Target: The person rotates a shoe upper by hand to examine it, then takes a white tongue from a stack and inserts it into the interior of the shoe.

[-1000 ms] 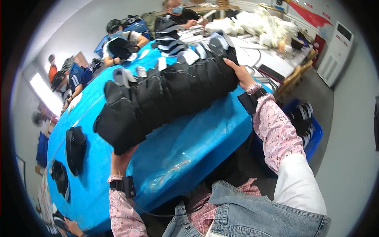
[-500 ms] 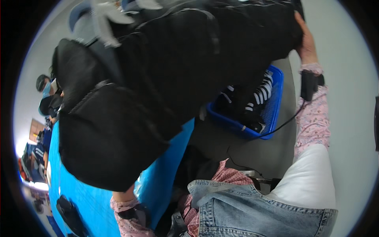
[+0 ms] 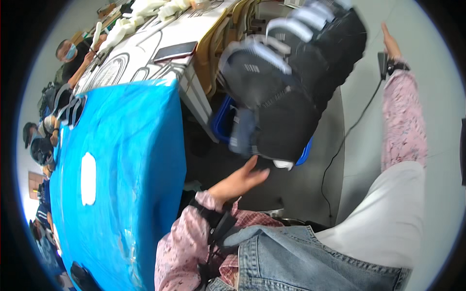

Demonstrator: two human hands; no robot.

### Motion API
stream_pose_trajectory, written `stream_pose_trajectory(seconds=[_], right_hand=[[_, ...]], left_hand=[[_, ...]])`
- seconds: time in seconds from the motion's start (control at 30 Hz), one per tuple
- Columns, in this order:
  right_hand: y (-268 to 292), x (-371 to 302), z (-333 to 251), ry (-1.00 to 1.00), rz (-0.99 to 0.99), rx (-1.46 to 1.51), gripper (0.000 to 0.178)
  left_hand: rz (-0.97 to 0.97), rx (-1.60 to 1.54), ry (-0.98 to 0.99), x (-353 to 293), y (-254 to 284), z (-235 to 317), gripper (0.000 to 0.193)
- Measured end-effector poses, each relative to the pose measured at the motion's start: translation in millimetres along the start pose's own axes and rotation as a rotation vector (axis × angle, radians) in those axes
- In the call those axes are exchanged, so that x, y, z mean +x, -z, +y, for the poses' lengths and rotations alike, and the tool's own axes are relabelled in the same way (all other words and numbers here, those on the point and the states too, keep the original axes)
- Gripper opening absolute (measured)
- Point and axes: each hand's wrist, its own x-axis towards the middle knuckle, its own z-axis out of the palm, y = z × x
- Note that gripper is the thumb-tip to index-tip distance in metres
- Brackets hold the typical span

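A bulky black fabric bundle [image 3: 291, 116] with grey-white straps or stripes is blurred by motion over the blue basket [image 3: 223, 119]. It hides most of that basket. Below the bundle's lower end, my left hand [image 3: 240, 182] is open with its fingers stretched out. The thumb tip is close to the fabric; whether it touches I cannot tell. Off to the right of the bundle, my right hand [image 3: 391, 46] is open, fingers extended and holding nothing. Both wrists wear black bands with small black devices.
On my left stands a table under a blue plastic cover [image 3: 155, 121], bearing a white oval piece [image 3: 89, 178] and a dark object [image 3: 83, 276]. Beyond it, a patterned white table [image 3: 145, 72] carries a dark tablet [image 3: 175, 51]. Wooden chairs [image 3: 218, 53], a cable [image 3: 342, 145] and co-workers are also around.
Both hands have come off the black bundle, which has moved away from the blue table to above the basket. My right hand is now apart from it, fingers straight.
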Motion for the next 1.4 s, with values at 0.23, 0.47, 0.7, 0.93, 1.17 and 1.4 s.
stream_pose_trajectory(seconds=[0.23,0.47,0.7,0.93,1.17,1.4], right_hand=[[-117,-143,290,-0.314,-0.283,-0.397,0.073],[-207,-306,287,-0.468,-0.594,-0.461,0.05],[-264,-298,212,-0.122,-0.599,-0.149,0.042],[-293,-344,18,0.578,-0.744,0.308,0.022],[-277,-498,-161,1.327,-0.862,0.655,0.026],[-267,-582,-210,1.533,-0.856,0.71,0.036]], left_hand=[[0.2,-0.034,0.087,-116,55,-9,0.041],[0.399,-0.008,0.102,-161,54,21,0.04],[0.714,0.042,-0.069,-199,42,40,0.034],[0.891,0.202,-0.671,-257,-18,99,0.025],[0.354,0.666,-1.249,-351,-117,127,0.012],[0.408,0.696,-1.279,-354,-177,109,0.011]])
